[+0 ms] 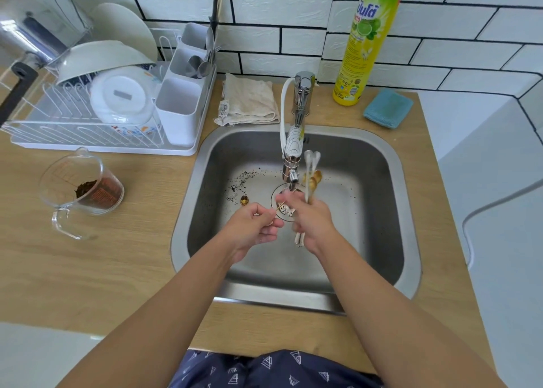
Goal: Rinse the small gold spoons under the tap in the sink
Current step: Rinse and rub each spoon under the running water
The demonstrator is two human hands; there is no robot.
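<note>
Blurred spoons (312,182) in both hands (308,220)

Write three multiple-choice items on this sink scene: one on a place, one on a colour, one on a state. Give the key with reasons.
1. Where is the measuring cup?
A. In the sink
B. On the counter left of the sink
C. In the dish rack

2. What colour is the sponge?
A. Blue
B. Red
C. Black

3. What is the right hand doing?
A. Resting flat on the counter
B. Turning the tap
C. Gripping a bundle of spoons

Key: 1 B, it stands on the wood left of the sink. 2 A, the pad by the soap bottle is light blue. 3 C, the spoons stick up from its fist beside the tap, while the left hand pinches a thin handle.
</note>
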